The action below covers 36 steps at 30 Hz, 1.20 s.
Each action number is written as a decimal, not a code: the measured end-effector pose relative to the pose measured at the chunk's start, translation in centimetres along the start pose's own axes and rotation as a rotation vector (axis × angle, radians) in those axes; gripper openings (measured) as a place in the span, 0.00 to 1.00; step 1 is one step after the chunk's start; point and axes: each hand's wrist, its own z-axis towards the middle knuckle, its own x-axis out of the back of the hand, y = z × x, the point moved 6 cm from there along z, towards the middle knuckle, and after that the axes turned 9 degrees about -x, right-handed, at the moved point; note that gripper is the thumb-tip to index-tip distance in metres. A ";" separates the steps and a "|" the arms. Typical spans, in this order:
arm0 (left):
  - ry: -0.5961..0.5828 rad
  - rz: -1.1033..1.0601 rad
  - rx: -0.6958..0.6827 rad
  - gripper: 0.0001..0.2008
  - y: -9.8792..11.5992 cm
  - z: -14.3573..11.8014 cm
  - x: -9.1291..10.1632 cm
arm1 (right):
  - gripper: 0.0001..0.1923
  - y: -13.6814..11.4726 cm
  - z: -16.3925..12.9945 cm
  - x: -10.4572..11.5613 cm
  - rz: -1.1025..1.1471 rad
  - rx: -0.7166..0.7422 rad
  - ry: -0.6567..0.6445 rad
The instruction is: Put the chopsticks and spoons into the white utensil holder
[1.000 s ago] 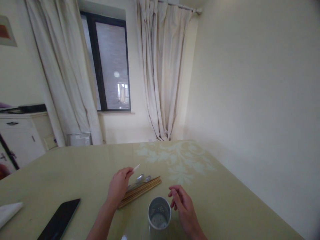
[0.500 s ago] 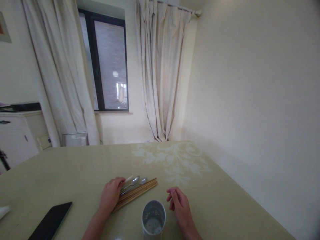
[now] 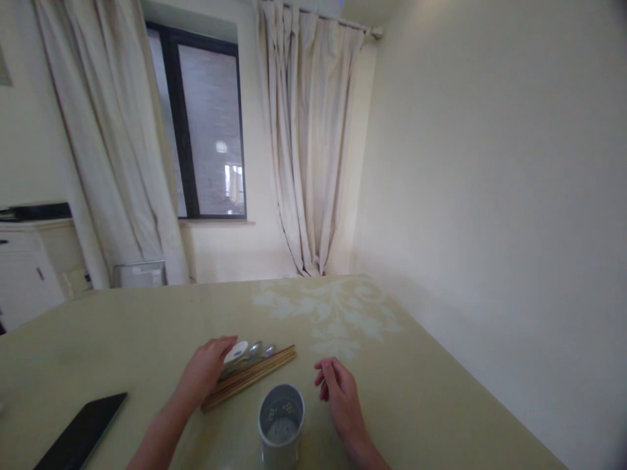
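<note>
Movement since the earlier frame: the white spoon (image 3: 236,353), a thin edge pinched above the table (image 3: 421,405) one second ago, is now lower and shows its broad oval face; my left hand (image 3: 206,364) has straightened its fingers.
Left hand: fingers extended together, palm down, over the near left part of the white spoon; I cannot tell whether any grip on it remains.
White spoon: at the fingertips, left of the metal spoons and just beside them; its handle end is hidden by my hand.
Metal spoons (image 3: 254,350): two, side by side, bowls at the far right end, handles running near left toward my wrist.
Wooden chopsticks (image 3: 255,375): a bundle lying slantwise from near left to far right, just on the near side of the metal spoons.
Grey cup (image 3: 281,414): upright, mouth up, between my forearms at the near side; small perforations visible inside.
Right hand (image 3: 337,395): loosely curled, thumb close to the forefinger, nothing seen in its grasp; right of the grey cup and apart from it.
Black flat device (image 3: 83,431): lying at the near left, well apart from the spoons.
Table pattern (image 3: 336,316): pale leaves and scrolls, far side.
</note>
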 end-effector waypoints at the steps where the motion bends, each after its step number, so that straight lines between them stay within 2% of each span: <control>1: 0.072 -0.059 -0.020 0.18 1.3 0.2 1.0 | 0.33 -0.2 0.1 0.1 0.012 0.002 0.011; 3: 0.219 -0.169 -0.054 0.20 4.3 -0.1 2.5 | 0.35 -0.4 0.2 0.3 0.041 0.002 0.028; 5: 0.282 -0.289 -0.045 0.23 7.1 -1.8 2.4 | 0.36 -0.5 0.4 0.1 0.068 0.001 0.031; 8: 0.399 -0.474 -0.068 0.32 10.1 -6.2 0.4 | 0.37 -0.4 0.5 -0.3 0.098 0.002 0.021; 11: 0.320 -0.580 -0.135 0.40 11.8 -9.6 -2.9 | 0.38 -0.5 0.4 -0.8 0.107 0.008 0.006; 14: 0.171 -0.588 -0.051 0.46 12.1 -10.1 -5.0 | 0.39 -0.8 0.1 -1.1 0.092 0.021 -0.011; 24: -0.008 -0.510 -0.083 0.35 13.0 -8.5 -6.2 | 0.41 -0.8 -0.2 -1.7 0.031 0.045 -0.070; 28: 0.024 -0.448 -0.067 0.34 12.5 -8.0 -6.0 | 0.41 -0.6 -0.2 -1.9 -0.018 0.063 -0.089; 36: 0.195 -0.313 0.041 0.32 9.0 -7.3 -5.3 | 0.38 -0.4 -0.1 -1.8 -0.073 0.091 -0.068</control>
